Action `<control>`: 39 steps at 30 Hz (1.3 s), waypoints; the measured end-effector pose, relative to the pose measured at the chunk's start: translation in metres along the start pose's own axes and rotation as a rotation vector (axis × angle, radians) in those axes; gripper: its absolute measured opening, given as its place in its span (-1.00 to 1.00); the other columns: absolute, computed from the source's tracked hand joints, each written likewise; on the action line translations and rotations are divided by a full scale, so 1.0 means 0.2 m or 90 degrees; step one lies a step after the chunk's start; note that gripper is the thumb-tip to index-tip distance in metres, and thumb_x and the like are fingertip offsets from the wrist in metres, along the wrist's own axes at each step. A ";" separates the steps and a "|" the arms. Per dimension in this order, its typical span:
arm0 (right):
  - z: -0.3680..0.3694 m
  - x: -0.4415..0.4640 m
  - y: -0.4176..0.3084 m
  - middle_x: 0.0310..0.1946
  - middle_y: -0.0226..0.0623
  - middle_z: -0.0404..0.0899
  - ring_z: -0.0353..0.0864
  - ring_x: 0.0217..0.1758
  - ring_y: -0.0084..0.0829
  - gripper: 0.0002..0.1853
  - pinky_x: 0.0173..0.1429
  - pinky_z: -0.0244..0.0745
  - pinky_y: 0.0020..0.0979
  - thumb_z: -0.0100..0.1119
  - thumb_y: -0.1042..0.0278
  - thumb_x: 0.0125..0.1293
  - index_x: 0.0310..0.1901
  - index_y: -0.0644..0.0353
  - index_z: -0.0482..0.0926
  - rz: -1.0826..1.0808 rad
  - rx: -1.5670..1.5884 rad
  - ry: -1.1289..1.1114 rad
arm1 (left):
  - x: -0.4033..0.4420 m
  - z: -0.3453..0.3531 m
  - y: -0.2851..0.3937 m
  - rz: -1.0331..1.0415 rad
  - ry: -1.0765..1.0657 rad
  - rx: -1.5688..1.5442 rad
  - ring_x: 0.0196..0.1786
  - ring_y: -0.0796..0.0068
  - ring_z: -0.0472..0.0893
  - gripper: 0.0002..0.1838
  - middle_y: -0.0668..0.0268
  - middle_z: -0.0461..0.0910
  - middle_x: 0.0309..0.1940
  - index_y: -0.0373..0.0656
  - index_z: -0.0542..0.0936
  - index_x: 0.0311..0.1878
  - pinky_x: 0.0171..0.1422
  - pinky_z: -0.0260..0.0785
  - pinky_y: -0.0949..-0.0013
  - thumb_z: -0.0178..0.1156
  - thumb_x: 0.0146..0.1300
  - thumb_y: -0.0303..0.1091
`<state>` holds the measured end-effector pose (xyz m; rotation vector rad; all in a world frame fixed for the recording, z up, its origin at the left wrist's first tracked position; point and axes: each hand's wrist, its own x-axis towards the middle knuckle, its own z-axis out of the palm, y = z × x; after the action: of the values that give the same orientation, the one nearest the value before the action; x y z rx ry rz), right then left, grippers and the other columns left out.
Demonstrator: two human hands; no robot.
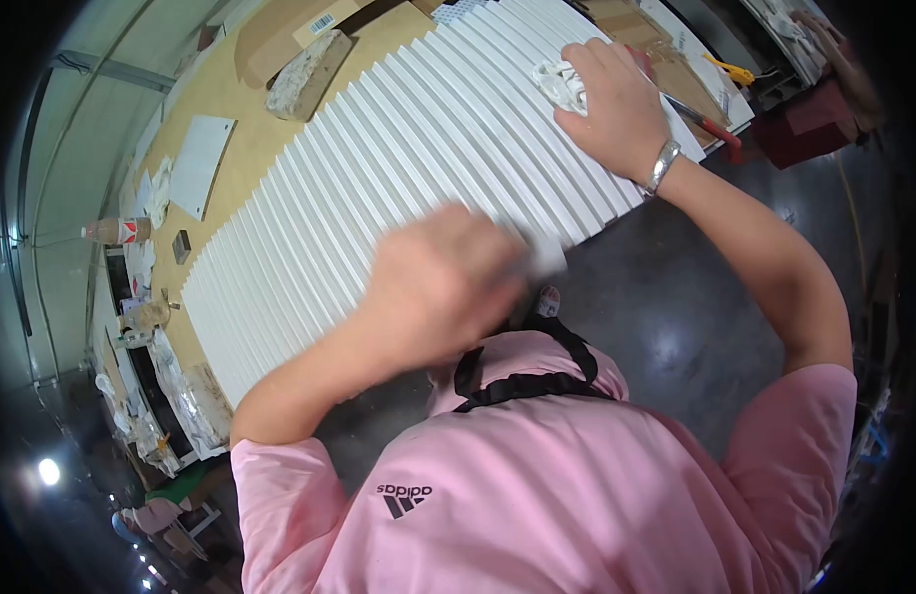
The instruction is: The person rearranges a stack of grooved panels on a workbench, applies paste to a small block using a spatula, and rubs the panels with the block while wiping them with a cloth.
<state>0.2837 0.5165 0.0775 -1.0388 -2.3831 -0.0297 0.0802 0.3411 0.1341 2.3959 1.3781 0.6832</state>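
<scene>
Strips (408, 139) lie rowed across desk (245, 163); finished share unclear. Right hand (618, 111) pinches rag (559, 87); left hand (440, 272) blurred, grip can't be told.

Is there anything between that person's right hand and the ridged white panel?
Yes: a crumpled white cloth, bunched in the right hand, sits over the ridged white panel. I see nothing else in between, though what is under the hand is hidden.

White strips (379, 148) side by side; crumpled white cloth (560, 85) atop.
</scene>
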 end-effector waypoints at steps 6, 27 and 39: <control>0.01 0.00 0.00 -0.08 -0.22 0.53 0.50 0.10 -0.14 -0.55 0.04 0.58 -0.09 0.27 0.16 0.12 0.04 0.13 0.51 0.009 -0.019 0.007 | 0.07 0.14 0.05 -0.030 0.073 0.108 -0.30 0.15 0.61 -0.73 0.18 0.60 -0.39 -0.18 0.67 -0.23 -0.26 0.49 0.16 0.44 -0.05 -0.42; -0.03 -0.01 -0.03 -0.16 -0.05 0.52 0.51 0.05 -0.02 -0.62 0.14 0.47 -0.09 0.25 0.19 0.06 -0.13 0.21 0.51 0.001 0.020 0.030 | -0.21 -0.07 -0.26 -0.318 0.165 0.211 -0.28 0.30 0.64 -0.76 0.18 0.69 -0.29 -0.24 0.70 -0.11 -0.12 0.49 0.29 0.36 0.15 -0.39; -0.05 0.00 -0.06 -0.17 -0.05 0.52 0.52 0.03 -0.02 -0.64 0.14 0.47 -0.08 0.26 0.22 0.03 -0.15 0.21 0.51 0.026 0.019 0.008 | -0.34 -0.09 -0.06 -0.293 0.196 0.114 -0.33 0.38 0.59 -0.74 0.19 0.66 -0.35 -0.28 0.69 -0.15 -0.19 0.46 0.32 0.42 0.05 -0.50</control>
<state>0.2799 0.5058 0.0889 -1.0687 -2.3432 0.0143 0.0323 0.2876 0.1271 2.0292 2.1065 0.8480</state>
